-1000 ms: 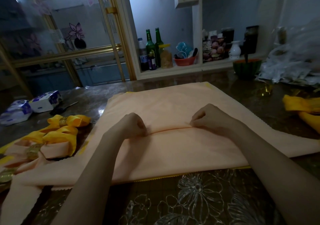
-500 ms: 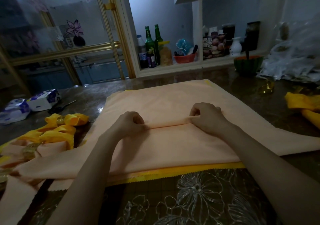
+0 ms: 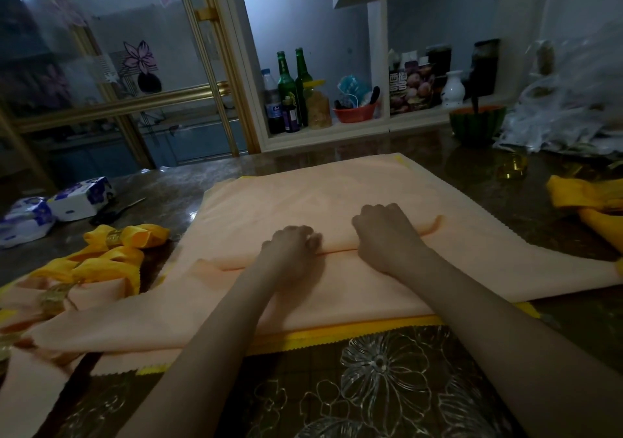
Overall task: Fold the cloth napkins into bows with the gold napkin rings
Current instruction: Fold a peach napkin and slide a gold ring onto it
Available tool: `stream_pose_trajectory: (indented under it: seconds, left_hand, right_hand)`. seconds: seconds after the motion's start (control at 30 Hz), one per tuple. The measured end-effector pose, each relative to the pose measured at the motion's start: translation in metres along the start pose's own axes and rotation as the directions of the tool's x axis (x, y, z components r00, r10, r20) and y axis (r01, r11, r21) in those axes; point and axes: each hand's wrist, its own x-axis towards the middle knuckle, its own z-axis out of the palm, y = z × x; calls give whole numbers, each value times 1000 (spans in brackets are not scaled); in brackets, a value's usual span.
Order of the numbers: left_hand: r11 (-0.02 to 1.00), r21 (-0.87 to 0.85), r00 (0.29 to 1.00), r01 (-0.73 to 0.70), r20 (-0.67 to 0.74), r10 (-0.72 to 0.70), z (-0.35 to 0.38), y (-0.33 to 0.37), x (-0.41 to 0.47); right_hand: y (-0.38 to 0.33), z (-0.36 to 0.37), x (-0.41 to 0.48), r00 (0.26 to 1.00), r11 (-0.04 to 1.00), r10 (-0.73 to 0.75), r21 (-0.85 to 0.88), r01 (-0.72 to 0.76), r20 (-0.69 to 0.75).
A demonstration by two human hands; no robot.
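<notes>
— Status of left hand [image 3: 291,252]?
— Curled, knuckles up, pinching a raised fold in the peach napkin [image 3: 303,198].

— Status of right hand [image 3: 384,232]?
— Likewise curled, gripping the same fold, just beside the left hand. Fingertips tucked under the knuckles; cannot tell how deep the pinch goes.

— Location of peach napkin?
— Spread under both hands on the table [image 3: 371,387], with the fold crosswise, between and out past both hands. Laid over a yellow napkin [image 3: 354,331], visible as a strip under the forearms, nearer than the wrists.

— Left of the left hand?
— Yellow bow [image 3: 141,235], cinched at its middle by a gold ring [image 3: 114,237], near but apart from the hand. Farther out, tissue packs [image 3: 81,196].

— Right of the right hand?
— Loose ring [image 3: 512,168], well apart, farther back. Yellow cloth [image 3: 586,198] farther right again.
</notes>
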Motion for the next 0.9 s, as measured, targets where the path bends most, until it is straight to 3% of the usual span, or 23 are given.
stream_pose_trajectory:
  seconds: [0.1, 0.17, 0.3, 0.57, 0.63, 0.7, 0.8, 0.9]
  left_hand:
    - [993, 114, 997, -18, 81, 9, 10, 9, -3]
    - [993, 121, 994, -4, 107, -9, 12, 5, -1]
    - [996, 94, 993, 0, 119, -12, 14, 0, 1]
    - [992, 99, 989, 73, 117, -84, 7, -59, -8]
    - [990, 93, 986, 108, 116, -118, 5, -71, -12]
    - [993, 61, 990, 104, 84, -109, 6, -73, -14]
    - [996, -35, 995, 88, -40, -89, 6, -71, -16]
    - [991, -135, 983, 21, -177, -45, 2, -70, -22]
  right_hand:
    - [-14, 3, -3, 993, 976, -93, 189, 104, -69]
    - [-19, 11, -1, 992, 944, -122, 312, 108, 26]
    - [-3, 26, 6, 954, 971, -66, 238, -5, 292]
    - [43, 18, -8, 923, 968, 118, 165, -189, 367]
    - [55, 17, -19, 931, 958, 154, 179, -222, 332]
    - [58, 16, -29, 964, 946, 161, 245, -211, 210]
    - [58, 13, -36, 986, 917, 165, 367, -155, 5]
    - [60, 8, -40, 988, 918, 151, 376, -127, -36]
